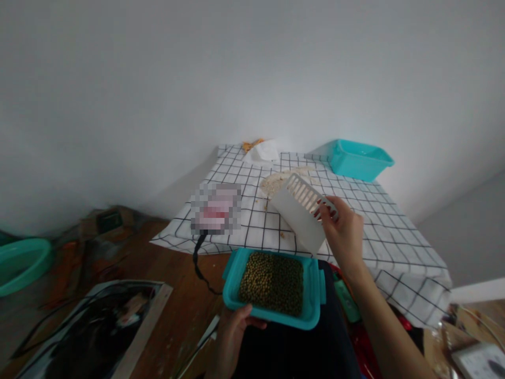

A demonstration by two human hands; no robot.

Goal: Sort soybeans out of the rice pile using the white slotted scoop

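Note:
My left hand [235, 329] grips the near left edge of a shallow teal tray [313, 295], its thumb over the rim. Inside the tray lie mung beans [270, 284], lighter on the left half and darker green on the right. In my right hand [341, 226] is a white plastic divider plate [294, 210] with slots along one side, tilted above the table just beyond the tray. My fingers pinch its slotted edge. Behind the plate a heap of pale grains or crumbs [272, 184] is spread on the checked cloth, partly hidden.
A checked cloth [394, 237] covers the table against the wall. A deeper teal bin [355, 166] stands at the back right, white tissue [265, 151] at the back. A blurred-out item [216, 209] with a black cord is at left. A green basin [23, 263] sits on the floor.

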